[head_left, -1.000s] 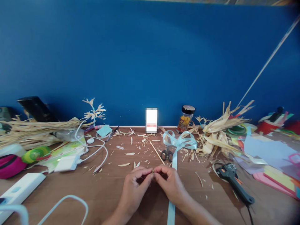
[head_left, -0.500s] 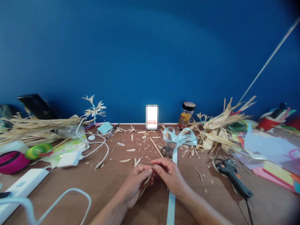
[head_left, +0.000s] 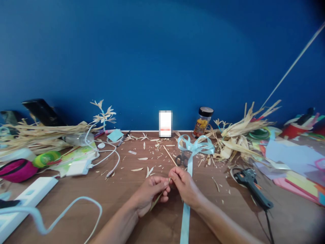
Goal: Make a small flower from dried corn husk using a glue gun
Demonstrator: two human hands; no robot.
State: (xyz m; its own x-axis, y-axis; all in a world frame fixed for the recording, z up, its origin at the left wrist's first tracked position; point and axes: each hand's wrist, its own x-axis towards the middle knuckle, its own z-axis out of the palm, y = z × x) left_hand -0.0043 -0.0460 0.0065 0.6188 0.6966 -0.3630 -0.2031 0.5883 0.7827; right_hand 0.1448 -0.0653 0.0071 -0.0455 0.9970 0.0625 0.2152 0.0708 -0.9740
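Note:
My left hand (head_left: 151, 190) is closed on a narrow strip of dried husk (head_left: 155, 202), whose lower end hangs below the palm. My right hand (head_left: 185, 185) has thumb and forefinger pinched together at the strip's upper tip; whether it grips that tip is too small to make out clearly. Light blue ribbon (head_left: 186, 220) runs under my right wrist to a looped bundle farther back. Just beyond my right hand lie black-handled scissors (head_left: 181, 160) and a thin wooden stick (head_left: 168, 154). A cut, petal-like husk piece (head_left: 149, 172) rests beyond my left hand.
To the right are a glue gun (head_left: 252, 188), a husk bundle (head_left: 236, 135), coloured papers (head_left: 291, 154) and a lidded jar (head_left: 203, 122). On the left lie a power strip (head_left: 30, 203), white cables (head_left: 116, 159), more husks (head_left: 45, 132) and a husk flower (head_left: 104, 117). Husk scraps litter the middle.
My hands have shifted slightly, and the fingertips have turned so the strip's tip shows between them. The whole scene sits a little higher in view.

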